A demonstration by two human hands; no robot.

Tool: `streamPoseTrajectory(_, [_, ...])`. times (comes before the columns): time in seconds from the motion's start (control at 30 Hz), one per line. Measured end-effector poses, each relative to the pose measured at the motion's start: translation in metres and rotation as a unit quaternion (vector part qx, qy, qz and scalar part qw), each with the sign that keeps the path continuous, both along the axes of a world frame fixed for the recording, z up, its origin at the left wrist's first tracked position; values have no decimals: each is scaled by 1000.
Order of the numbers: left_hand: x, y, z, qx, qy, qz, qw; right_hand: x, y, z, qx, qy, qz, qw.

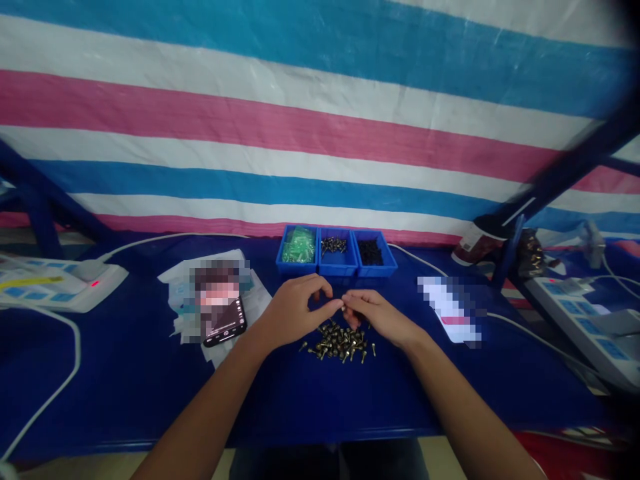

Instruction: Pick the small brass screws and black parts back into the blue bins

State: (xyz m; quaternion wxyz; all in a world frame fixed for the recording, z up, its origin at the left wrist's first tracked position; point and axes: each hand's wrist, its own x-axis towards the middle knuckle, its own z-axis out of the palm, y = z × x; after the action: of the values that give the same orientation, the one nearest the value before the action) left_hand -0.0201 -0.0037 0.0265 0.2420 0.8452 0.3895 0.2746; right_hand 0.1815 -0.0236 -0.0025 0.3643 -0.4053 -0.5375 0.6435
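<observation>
A loose pile of small brass-coloured screws (343, 343) lies on the blue tabletop, just below my hands. My left hand (295, 310) is over the pile's left side, its index finger curled and apart from the thumb. That thumb's tip reaches across to the fingertips of my right hand (380, 317). My right thumb and index finger are pinched together, with a tiny pale bit showing at their tips, too small to name. The other right fingers curl underneath and are partly hidden.
Three joined blue bins stand behind my hands: a left bin (277, 260) with green plastic bags, a middle bin (337, 270) with small screws, a right bin (377, 271) with black parts. Phones (225, 330) (453, 313), power strips (107, 287) (585, 320) and a cup (477, 243) flank them.
</observation>
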Motion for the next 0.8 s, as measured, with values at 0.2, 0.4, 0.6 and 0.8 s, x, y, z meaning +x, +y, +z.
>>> streamPoseTrajectory(0.2, [-17,8,4,-80,73,26,994,2,10,-3,-3,82,-264,961])
streamPoseTrajectory(0.4, [-42,6,7,-206,146,-53,966,8,11,1,-18,77,-232,969])
streamPoseTrajectory(0.6, [-46,0,-1,-230,189,-86,951,6,10,1,-15,56,-207,977])
streamPoseTrajectory(0.8, [-39,-1,-3,-198,210,-72,955,8,11,-2,-10,49,-204,978])
